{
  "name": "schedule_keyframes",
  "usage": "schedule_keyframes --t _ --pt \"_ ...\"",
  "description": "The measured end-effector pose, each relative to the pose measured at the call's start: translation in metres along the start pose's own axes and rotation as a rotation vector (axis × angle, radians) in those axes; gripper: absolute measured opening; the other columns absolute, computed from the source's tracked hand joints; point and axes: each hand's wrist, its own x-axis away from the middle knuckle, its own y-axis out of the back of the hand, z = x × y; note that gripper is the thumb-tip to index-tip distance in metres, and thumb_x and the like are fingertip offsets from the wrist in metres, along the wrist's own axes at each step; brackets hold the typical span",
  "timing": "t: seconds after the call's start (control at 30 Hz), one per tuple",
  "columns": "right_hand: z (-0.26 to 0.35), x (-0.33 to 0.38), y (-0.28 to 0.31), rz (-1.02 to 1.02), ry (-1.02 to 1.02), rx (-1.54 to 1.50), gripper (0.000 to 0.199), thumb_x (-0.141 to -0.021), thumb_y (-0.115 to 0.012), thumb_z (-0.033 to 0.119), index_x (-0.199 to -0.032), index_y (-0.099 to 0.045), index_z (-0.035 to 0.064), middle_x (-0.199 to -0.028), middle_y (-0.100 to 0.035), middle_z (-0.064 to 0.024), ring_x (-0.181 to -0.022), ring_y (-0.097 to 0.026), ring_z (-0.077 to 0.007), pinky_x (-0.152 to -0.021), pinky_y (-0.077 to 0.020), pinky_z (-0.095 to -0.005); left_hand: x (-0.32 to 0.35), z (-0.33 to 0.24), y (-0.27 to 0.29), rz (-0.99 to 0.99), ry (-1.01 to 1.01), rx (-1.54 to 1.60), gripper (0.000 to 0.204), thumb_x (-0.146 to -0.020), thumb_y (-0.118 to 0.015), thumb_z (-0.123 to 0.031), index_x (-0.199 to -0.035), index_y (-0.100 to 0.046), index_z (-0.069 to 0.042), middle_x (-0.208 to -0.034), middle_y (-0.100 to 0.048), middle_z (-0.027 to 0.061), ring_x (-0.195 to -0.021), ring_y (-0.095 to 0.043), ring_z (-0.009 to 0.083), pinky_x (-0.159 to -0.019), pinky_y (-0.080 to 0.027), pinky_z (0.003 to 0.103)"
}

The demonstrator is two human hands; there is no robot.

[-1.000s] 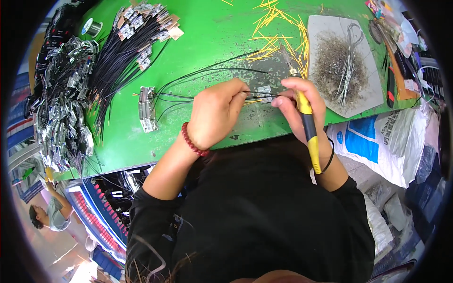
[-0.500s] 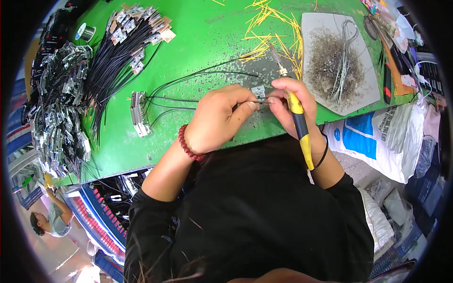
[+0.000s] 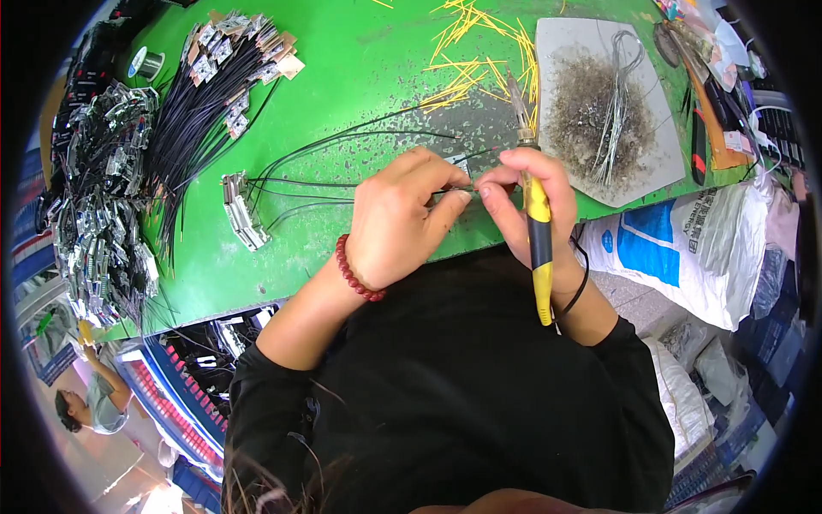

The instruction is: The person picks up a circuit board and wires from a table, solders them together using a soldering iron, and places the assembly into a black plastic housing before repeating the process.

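Note:
My left hand [image 3: 401, 214], with a red bead bracelet on its wrist, pinches a thin black cable [image 3: 317, 183] between thumb and forefinger. Several such cables run left from under the hand to a small stack of silvery metal parts [image 3: 243, 212] on the green bench. My right hand [image 3: 548, 184] grips a yellow-and-black soldering iron [image 3: 540, 248], its metal tip pointing away from me. The right thumb and forefinger meet close beside the left fingertips, hiding the cable end. Just beyond the fingers lies a small pale piece [image 3: 458, 163], partly hidden.
Yellow wire pieces [image 3: 458, 86] lie scattered at the far side. To the right, a grey board [image 3: 659, 154] carries dark residue and solder wire [image 3: 615, 120]. Bundled black cables [image 3: 184, 137], metal parts [image 3: 103, 188] and a wire spool [image 3: 146, 63] stand left. A person [image 3: 98, 403] is lower left.
The whole view has shifted slightly. My right fingertips have come nearer to the left ones, and the small pale piece beyond them is more covered. Both hands keep their hold.

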Motion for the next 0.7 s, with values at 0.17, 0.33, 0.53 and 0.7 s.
schedule_keyframes --t 0.17,0.33,0.53,0.7 --pt "-0.007 0.006 -0.002 -0.044 0.121 0.092 0.041 -0.081 -0.064 -0.009 -0.117 -0.045 0.0021 -0.085 -0.064 -0.01 -0.076 -0.064 -0.0148 -0.066 -0.0496 -0.0262 0.002 0.003 -0.007 -0.052 -0.037 -0.028 0.008 -0.075 -0.07 -0.005 -0.079 -0.063 -0.005 -0.077 -0.06 0.0091 -0.066 -0.06 0.0268 -0.056 -0.048 0.035" --pt "-0.008 0.014 0.004 -0.041 0.074 -0.008 0.044 -0.084 -0.061 -0.01 -0.12 -0.04 0.0023 -0.096 -0.059 -0.0135 -0.087 -0.066 -0.0218 -0.071 -0.0541 -0.0289 0.004 0.002 -0.008 -0.11 -0.04 0.009 0.009 -0.074 -0.069 -0.002 -0.078 -0.062 -0.004 -0.075 -0.058 0.0095 -0.063 -0.059 0.0255 -0.054 -0.046 0.034" --pt "-0.002 0.012 -0.005 -0.063 0.06 -0.054 0.04 -0.082 -0.062 -0.01 -0.117 -0.047 0.0012 -0.098 -0.059 -0.012 -0.087 -0.068 -0.0199 -0.068 -0.0542 -0.0268 0.009 0.0 -0.01 -0.127 -0.056 -0.003 0.01 -0.074 -0.07 -0.001 -0.078 -0.061 -0.004 -0.074 -0.057 0.0087 -0.062 -0.058 0.0248 -0.053 -0.046 0.034" --pt "0.0 0.01 -0.007 -0.122 -0.078 -0.178 0.04 -0.081 -0.068 -0.004 -0.117 -0.051 0.0026 -0.092 -0.065 -0.0093 -0.076 -0.064 -0.0107 -0.061 -0.0487 -0.0208 0.012 0.0 -0.015 -0.157 -0.106 -0.019 0.012 -0.072 -0.07 0.001 -0.078 -0.062 -0.005 -0.076 -0.058 0.0076 -0.063 -0.059 0.0247 -0.053 -0.048 0.032"
